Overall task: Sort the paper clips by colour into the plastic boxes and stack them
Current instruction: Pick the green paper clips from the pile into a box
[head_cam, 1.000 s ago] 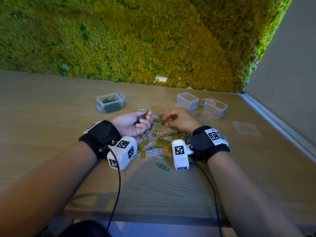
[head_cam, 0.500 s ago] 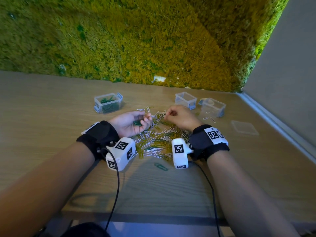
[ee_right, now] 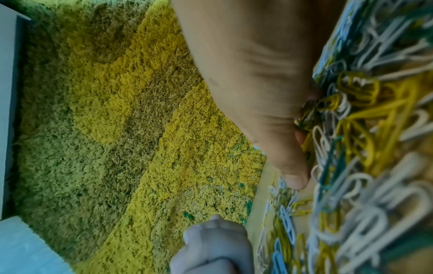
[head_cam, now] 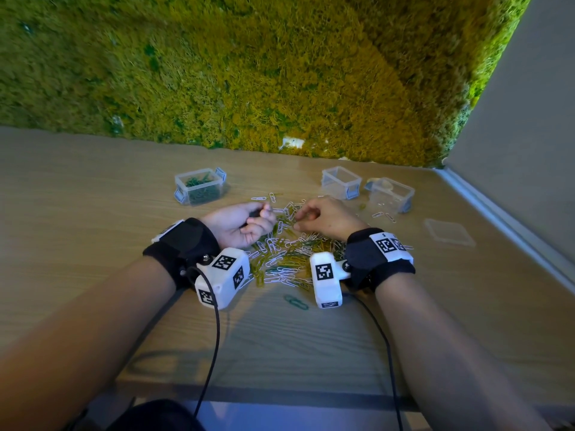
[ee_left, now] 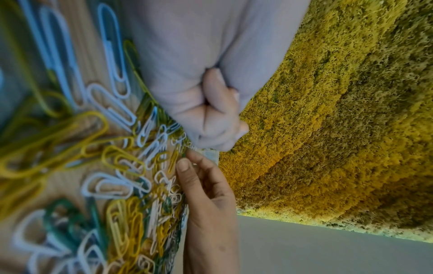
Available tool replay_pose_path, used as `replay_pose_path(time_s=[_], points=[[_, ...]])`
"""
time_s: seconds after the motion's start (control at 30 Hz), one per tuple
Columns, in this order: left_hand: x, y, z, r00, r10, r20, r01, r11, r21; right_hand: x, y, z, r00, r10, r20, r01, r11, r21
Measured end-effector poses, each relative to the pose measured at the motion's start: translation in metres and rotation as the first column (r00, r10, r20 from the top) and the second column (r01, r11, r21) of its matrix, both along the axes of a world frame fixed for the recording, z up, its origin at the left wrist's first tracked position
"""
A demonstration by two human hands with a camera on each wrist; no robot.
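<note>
1. Since a second ago, your right hand has edged apart from your left hand; the boxes have stayed put.
2. Left hand: fingers curled round a small dark-green bunch of clips.
3. Right hand: fingertips bent down onto the paper clip pile; whether they pinch one, you cannot tell.
4. Green box: far left, part filled. Two clear boxes stand far right, a lid lying beside them.
5. Stray green clip: near edge, easily overlooked.
6. Risk: tangled clips may drag a wrong colour along, and an overfull left fist could spill.
</note>
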State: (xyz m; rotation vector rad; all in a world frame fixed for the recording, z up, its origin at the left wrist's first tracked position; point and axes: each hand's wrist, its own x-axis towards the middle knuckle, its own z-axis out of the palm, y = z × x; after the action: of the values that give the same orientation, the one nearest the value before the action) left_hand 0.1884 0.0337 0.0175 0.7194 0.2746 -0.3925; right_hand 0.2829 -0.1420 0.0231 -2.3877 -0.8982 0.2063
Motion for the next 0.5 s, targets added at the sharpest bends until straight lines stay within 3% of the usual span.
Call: replay_pose_path(time_s=[0.27, 0.33, 0.43, 0.5], points=[[0.000, -0.003, 0.000, 0.999, 0.047, 0.004, -0.047, 0.999, 0.014, 0.000, 0.002, 0.002, 0.998, 0.053, 0.027, -0.045, 0.971, -0.235], [-0.001, -0.005, 0.000, 0.999, 0.048, 0.015, -0.049, 0.993, 0.104, -0.004, 0.000, 0.006, 0.997, 0.071, 0.035, -0.066, 0.992, -0.109], [-0.002, -0.007, 0.001, 0.999, 0.041, 0.032, -0.046, 0.985, 0.165, -0.012, 0.000, 0.016, 0.983, 0.140, -0.117, -0.103, 0.955, 0.277], [-0.002, -0.006, 0.001, 0.999, 0.037, 0.024, -0.039, 0.991, 0.127, -0.009, 0.000, 0.020, 0.977, 0.175, -0.118, -0.133, 0.944, 0.301]])
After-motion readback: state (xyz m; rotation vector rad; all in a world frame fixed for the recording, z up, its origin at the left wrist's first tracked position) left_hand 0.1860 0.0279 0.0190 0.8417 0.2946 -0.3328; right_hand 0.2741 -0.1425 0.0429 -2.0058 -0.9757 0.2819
